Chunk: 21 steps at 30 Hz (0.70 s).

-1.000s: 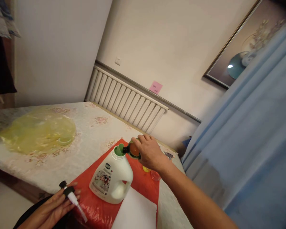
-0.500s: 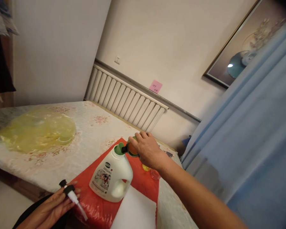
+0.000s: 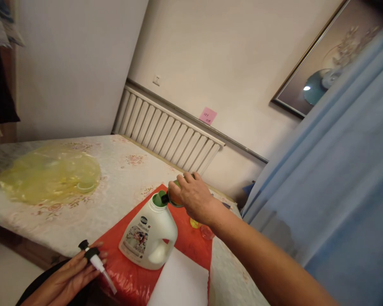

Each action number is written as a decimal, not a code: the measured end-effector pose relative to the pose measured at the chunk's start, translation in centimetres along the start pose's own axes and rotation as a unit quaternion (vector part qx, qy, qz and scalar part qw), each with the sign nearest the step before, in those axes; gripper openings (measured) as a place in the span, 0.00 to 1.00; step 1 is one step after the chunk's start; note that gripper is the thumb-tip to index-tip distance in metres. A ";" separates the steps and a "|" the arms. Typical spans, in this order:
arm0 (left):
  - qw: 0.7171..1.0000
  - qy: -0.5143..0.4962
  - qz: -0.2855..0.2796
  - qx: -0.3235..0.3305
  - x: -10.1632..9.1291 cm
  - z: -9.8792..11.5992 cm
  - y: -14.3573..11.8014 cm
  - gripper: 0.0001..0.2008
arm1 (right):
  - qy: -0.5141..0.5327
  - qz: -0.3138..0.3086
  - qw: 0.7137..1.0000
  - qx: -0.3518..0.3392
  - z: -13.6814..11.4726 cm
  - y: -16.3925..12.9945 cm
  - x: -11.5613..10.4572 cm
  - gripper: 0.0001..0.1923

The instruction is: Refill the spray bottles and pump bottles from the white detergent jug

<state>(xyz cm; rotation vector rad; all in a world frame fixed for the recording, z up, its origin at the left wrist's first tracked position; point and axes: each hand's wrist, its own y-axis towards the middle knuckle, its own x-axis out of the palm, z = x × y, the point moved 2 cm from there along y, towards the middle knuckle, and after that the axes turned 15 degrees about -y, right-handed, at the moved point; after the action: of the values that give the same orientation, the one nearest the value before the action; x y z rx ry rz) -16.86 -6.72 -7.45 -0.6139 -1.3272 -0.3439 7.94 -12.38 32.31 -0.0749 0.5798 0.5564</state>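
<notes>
- Far left, I see dark clothing (image 3: 0, 85) hanging against a plain pale wall.
- A table (image 3: 121, 170) under a cream cloth with a faded floral print fills the lower left; a crumpled yellow plastic bag (image 3: 51, 174) lies on it, well apart from the work.
- At the bottom left edge, my view catches the left hand (image 3: 64, 278), fingers curled around a pump dispenser head (image 3: 94, 260) with a black top and a white dip tube that points down and right.
- Just to its right, a red plastic sheet (image 3: 191, 242) covers the table's near corner, and a white sheet (image 3: 181, 282) lies over the red one's near edge.
- A white detergent jug (image 3: 150, 238) stands upright on the red sheet, with a green pour spout at its open neck. Its label carries a round dark logo and a picture; I cannot read the writing.
- The right hand (image 3: 194, 197) is clenched on a small green-and-orange bottle (image 3: 173, 199), tipped so its dark mouth meets the jug's green spout.
- A white ribbed radiator (image 3: 169, 136) runs along the rear wall, a wall socket (image 3: 156, 79) above it.
- A pink sticky note (image 3: 208, 115) on the wall bears handwriting too small to read.
- A framed picture (image 3: 319, 72) hangs upper right; a blue curtain (image 3: 338, 182) fills the right side.
</notes>
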 end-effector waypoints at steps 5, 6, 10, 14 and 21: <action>1.000 -0.010 0.012 -0.004 -0.1 0.0 0.1 0.41 | -0.010 0.007 1.000 -0.012 0.0 0.2 -0.2 0.22; 1.000 -0.014 0.012 -0.005 -0.1 0.0 0.1 0.40 | -0.013 0.009 1.000 -0.013 0.0 0.2 -0.3 0.22; 1.000 -0.011 -0.006 -0.009 0.0 -0.1 -0.1 0.41 | -0.027 0.016 0.999 -0.017 -0.2 0.3 -0.3 0.20; 1.000 0.023 -0.020 -0.003 -0.1 -0.1 -0.1 0.30 | -0.037 0.020 0.999 -0.020 -0.3 0.5 -0.3 0.19; 0.995 0.087 -0.045 0.014 0.2 -0.2 -0.2 0.15 | -0.032 0.014 0.999 -0.030 -0.2 0.7 -0.6 0.18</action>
<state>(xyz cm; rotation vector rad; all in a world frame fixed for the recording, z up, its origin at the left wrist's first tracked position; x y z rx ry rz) -16.73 -6.97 -7.29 -0.4897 -1.1918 -0.4411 7.03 -12.12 32.51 -0.1052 0.5037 0.6005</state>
